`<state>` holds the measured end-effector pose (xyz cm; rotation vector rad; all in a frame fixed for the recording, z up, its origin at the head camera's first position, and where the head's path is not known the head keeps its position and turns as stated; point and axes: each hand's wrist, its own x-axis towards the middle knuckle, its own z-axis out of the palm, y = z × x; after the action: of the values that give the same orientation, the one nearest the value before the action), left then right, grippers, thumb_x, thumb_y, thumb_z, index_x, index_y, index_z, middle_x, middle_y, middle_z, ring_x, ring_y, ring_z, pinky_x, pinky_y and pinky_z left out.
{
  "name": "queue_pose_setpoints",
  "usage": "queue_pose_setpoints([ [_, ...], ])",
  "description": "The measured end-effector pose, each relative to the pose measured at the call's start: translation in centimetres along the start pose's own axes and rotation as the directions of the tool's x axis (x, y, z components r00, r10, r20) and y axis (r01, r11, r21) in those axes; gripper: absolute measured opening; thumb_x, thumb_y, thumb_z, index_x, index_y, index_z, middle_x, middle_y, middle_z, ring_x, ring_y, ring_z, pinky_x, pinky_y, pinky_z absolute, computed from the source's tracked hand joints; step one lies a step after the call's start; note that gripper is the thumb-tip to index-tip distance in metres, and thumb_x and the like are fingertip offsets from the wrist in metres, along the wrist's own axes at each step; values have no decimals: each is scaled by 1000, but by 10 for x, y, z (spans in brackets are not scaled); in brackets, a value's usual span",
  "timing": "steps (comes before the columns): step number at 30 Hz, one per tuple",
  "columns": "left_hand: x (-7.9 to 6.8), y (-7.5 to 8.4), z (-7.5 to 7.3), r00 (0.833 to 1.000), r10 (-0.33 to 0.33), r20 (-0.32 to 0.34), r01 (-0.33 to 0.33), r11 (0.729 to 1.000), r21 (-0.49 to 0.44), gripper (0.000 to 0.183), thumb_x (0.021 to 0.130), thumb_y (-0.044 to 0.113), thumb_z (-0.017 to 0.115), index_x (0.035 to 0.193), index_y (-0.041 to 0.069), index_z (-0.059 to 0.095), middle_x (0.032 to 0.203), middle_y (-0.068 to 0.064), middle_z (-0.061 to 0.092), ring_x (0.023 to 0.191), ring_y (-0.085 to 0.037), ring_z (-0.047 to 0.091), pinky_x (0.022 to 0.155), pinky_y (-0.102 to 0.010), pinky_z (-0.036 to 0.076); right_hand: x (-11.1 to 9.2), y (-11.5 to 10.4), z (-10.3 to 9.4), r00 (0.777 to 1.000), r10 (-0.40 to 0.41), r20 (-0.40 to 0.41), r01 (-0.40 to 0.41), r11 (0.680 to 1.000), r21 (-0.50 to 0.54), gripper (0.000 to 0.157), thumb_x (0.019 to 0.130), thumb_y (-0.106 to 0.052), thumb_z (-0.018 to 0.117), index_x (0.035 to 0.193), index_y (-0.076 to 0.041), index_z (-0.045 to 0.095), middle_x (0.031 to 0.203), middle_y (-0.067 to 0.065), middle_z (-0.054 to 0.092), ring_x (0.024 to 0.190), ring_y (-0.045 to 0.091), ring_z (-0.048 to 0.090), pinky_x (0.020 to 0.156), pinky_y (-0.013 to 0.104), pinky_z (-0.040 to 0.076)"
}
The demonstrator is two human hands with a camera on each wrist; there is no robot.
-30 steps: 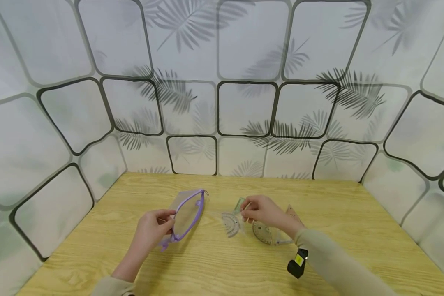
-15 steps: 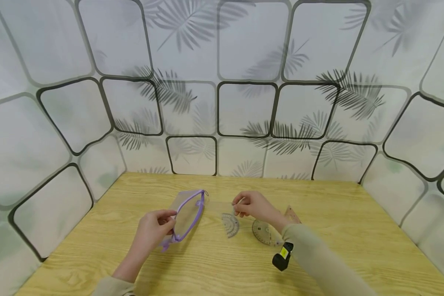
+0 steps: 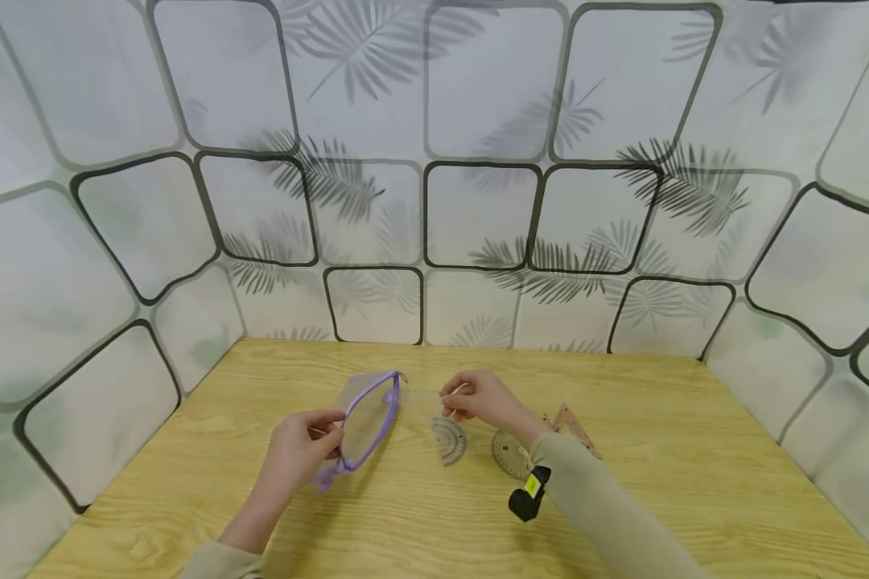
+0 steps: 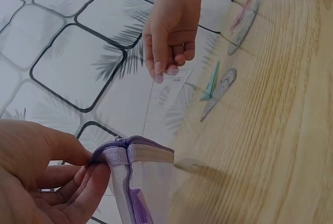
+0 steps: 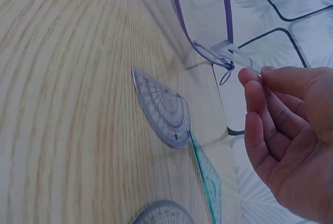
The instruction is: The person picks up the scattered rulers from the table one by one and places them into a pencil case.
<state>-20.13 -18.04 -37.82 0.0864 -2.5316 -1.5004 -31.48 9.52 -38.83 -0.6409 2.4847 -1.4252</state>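
Observation:
A mesh pencil pouch (image 3: 391, 422) with purple zip edging stands on the wooden table, its mouth spread apart. My left hand (image 3: 300, 450) pinches the near side of that mouth between thumb and fingers. Between the thumb and fingertips of my right hand (image 3: 481, 398) is a clear set square (image 4: 169, 91). It points left, and in the right wrist view its far end lies at the pouch's zip opening. How far it reaches inside is hard to tell. A small clear protractor (image 5: 166, 109) lies on the table below my right hand.
Right of the small protractor lies a rounder protractor (image 3: 508, 452), partly behind my right wrist. A teal set square (image 5: 208, 174) rests near them. Farther right is an orange-pink set square (image 3: 575, 430). Patterned fabric walls (image 3: 471, 305) stand around the table (image 3: 405, 531).
My right hand has moved left with the clear set square, from above the protractors to the pouch's mouth. My left hand and the pouch have stayed in place.

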Motion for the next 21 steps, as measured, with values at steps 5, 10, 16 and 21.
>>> queue_pose_setpoints([
  [5,1,0,2,1000,-19,-8,19,1000,-16,31,84,-1,61,114,-6,70,85,-12,70,69,-13,69,62,-21,64,5,0,4,999,26,-23,-25,999,21,26,95,-16,63,113,3,67,85,11,76,82,39,70,73,43,65],
  [10,0,2,4,1000,-21,4,21,998,-55,32,85,-3,61,116,-7,69,87,-15,69,71,-15,70,63,-22,64,8,-1,10,997,61,-41,-59,997,44,27,94,-15,65,113,4,68,86,11,77,80,35,72,72,40,65],
  [16,-3,6,8,1000,-5,18,7,994,-109,31,86,-5,61,116,-9,68,89,-18,69,74,-23,72,63,-24,65,9,-4,15,993,93,-69,-89,994,62,24,94,-14,65,111,3,69,85,12,77,75,28,72,70,38,65],
  [21,-3,8,13,1000,0,18,2,993,-121,30,85,-6,61,114,-9,69,89,-20,70,74,-26,72,63,-23,65,9,-9,19,990,118,-81,-111,990,81,23,94,-12,65,110,4,69,85,14,77,66,16,71,68,37,65],
])
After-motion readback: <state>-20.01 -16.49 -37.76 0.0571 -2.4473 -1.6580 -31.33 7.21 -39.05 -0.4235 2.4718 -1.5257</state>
